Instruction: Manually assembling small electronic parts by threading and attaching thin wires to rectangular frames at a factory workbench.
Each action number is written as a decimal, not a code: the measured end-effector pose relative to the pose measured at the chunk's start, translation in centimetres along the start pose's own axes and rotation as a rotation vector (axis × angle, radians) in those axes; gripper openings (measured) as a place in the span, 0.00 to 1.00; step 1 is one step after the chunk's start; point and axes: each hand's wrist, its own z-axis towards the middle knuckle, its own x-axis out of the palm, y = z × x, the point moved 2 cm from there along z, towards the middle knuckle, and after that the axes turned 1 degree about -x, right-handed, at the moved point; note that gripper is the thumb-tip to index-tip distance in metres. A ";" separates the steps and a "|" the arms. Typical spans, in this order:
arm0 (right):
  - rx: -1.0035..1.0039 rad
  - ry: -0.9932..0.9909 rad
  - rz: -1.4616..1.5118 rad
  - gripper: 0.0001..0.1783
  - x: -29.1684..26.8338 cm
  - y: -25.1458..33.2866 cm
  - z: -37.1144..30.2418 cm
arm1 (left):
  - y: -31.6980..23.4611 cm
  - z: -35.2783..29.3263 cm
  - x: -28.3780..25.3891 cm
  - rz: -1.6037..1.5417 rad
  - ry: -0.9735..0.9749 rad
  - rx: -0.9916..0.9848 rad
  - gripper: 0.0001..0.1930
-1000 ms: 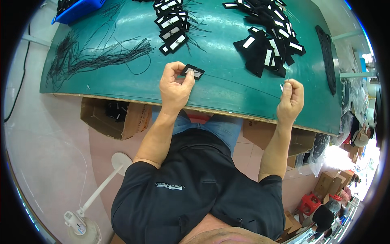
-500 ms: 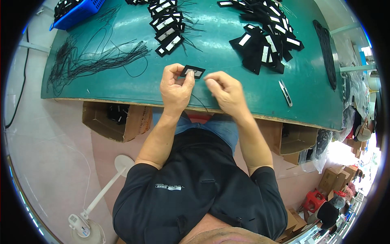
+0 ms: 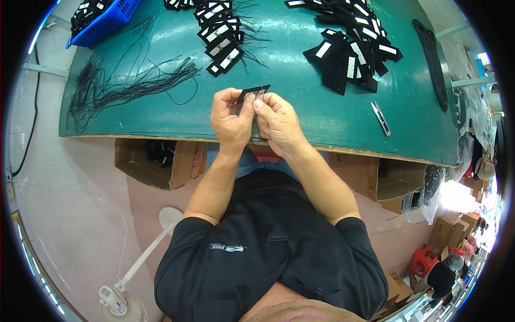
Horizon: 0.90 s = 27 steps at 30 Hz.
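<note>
Both hands meet over the near edge of a green table (image 3: pixel 300 115). My left hand (image 3: pixel 232 119) pinches a small black tag (image 3: pixel 252 92) with a pale label. My right hand (image 3: pixel 277 123) presses against it, fingertips at the tag's near end, where a thin black string seems to be held. A pile of black tags without strings (image 3: pixel 348 45) lies to the far right. Finished tags with strings (image 3: pixel 220 35) lie in a heap straight ahead. A bundle of loose black strings (image 3: pixel 129 88) spreads to the left.
Small metal snips (image 3: pixel 380 117) lie on the table at my right. A blue basket (image 3: pixel 102 19) with tags stands at the far left corner. Open cardboard boxes (image 3: pixel 158 161) sit under the table. A white lamp (image 3: pixel 120 300) stands on the floor.
My right hand came from the table's right edge to meet the left hand. The snips now lie on the table. The tag has been lifted off the surface between both hands.
</note>
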 end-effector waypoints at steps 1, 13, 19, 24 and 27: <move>-0.014 0.001 0.011 0.10 -0.2 -0.3 0.0 | -0.1 0.0 0.0 -0.021 0.005 -0.012 0.13; -0.238 -0.086 -0.327 0.06 -0.6 -0.2 0.0 | -0.2 0.0 -0.3 -0.180 0.001 -0.097 0.15; -1.045 0.078 -1.222 0.05 3.1 0.9 -2.0 | -0.6 -0.5 -0.1 0.084 0.097 0.028 0.16; -0.979 0.166 -1.159 0.09 4.0 0.6 -3.4 | -0.2 -1.0 -0.1 0.031 0.052 -0.028 0.15; -0.965 0.103 -1.034 0.08 2.3 1.2 -3.0 | -0.2 -0.7 -0.3 -0.047 0.068 -0.081 0.15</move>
